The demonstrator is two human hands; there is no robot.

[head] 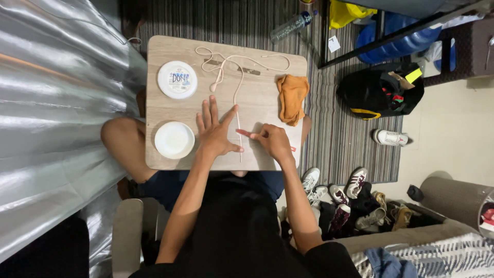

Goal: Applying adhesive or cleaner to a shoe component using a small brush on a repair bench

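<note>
Left hand (215, 133) flat, fingers spread, pinning cream cord (238, 98) on table (159, 154) | right hand (274, 141) pinching red tool (244, 133) at cord (most still tangled) | tub (177, 79), lid (174, 139) aside

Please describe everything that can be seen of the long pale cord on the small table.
The cord is thin, cream-coloured and flexible, like string or soft cable. Its far part lies in loose loops near the table's back edge, with one thicker end pointing toward the round lidded tub. One strand runs straight toward the person, passing beside the flat left hand. The right hand holds a small red tool against it.
</note>
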